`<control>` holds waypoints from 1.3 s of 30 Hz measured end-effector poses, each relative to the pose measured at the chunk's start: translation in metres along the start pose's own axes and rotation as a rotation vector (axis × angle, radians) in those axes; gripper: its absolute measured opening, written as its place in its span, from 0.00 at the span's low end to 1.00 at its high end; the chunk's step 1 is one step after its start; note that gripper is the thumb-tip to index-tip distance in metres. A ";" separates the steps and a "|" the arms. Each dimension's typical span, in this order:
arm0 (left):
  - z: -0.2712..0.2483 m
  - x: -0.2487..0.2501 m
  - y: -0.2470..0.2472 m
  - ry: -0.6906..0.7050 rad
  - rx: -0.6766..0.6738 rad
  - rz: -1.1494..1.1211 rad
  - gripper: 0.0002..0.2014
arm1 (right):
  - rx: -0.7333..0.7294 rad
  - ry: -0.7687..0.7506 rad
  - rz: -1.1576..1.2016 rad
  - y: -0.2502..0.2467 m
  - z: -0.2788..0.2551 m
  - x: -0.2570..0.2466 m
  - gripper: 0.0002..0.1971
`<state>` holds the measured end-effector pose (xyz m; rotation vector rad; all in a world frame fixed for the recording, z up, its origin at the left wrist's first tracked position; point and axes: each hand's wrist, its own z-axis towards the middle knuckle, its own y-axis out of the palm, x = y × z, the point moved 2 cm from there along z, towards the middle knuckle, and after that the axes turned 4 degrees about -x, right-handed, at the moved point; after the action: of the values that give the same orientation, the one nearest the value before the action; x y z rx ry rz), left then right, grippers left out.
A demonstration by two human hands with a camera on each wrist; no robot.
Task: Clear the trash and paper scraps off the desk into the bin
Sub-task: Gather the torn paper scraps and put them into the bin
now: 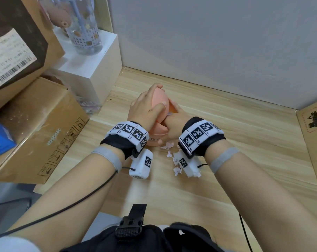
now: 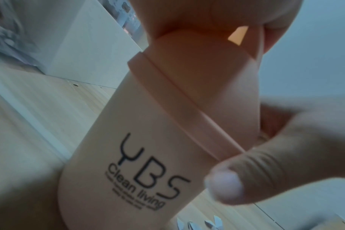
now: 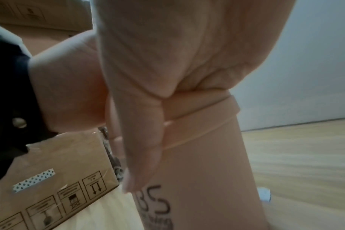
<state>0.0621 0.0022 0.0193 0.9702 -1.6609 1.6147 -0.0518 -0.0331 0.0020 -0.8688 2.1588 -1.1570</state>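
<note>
A small pink desk bin (image 1: 155, 140) marked "YBS Clean living" (image 2: 148, 163) stands on the wooden desk. My left hand (image 1: 157, 95) grips its raised flip lid (image 1: 156, 103), fingers over the top and thumb on the face. My right hand (image 1: 167, 124) reaches into the opening under the lid. Its fingers are hidden inside, and its thumb (image 3: 142, 163) lies down the bin's front wall (image 3: 207, 171). Whether that hand holds anything is hidden. Torn pale paper scraps (image 1: 176, 159) lie on the desk just in front of the bin, under my right wrist, and show again as paper scraps (image 2: 197, 224).
Cardboard boxes (image 1: 36, 124) and a brown paper bag (image 1: 17, 42) crowd the left side. A white block (image 1: 92, 70) carries a clear tumbler (image 1: 85, 33), with a crumpled wrapper (image 1: 88, 104) at its foot. Another carton (image 1: 314, 142) sits at the right edge. The wall is close behind.
</note>
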 end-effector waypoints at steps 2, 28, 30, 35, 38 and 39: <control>0.000 0.001 -0.001 0.001 0.002 -0.010 0.28 | 0.037 -0.016 0.143 -0.005 -0.009 0.004 0.14; 0.000 -0.001 0.007 0.066 0.152 -0.013 0.31 | 0.373 0.720 1.009 0.105 -0.074 0.107 0.37; 0.000 -0.001 0.007 0.075 0.161 -0.014 0.31 | 0.251 0.766 0.984 0.128 -0.066 0.105 0.43; 0.002 -0.004 0.008 0.087 0.175 -0.003 0.30 | 0.199 0.604 0.909 0.133 -0.034 0.070 0.45; 0.001 -0.005 0.008 0.092 0.178 0.006 0.30 | 0.088 0.404 0.694 0.132 -0.026 0.048 0.47; 0.001 -0.006 0.009 0.093 0.178 0.007 0.30 | 0.039 0.348 0.573 0.132 -0.027 0.043 0.48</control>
<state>0.0580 0.0011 0.0099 0.9611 -1.4798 1.8084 -0.1365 0.0046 -0.1050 -0.0012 2.4143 -1.0927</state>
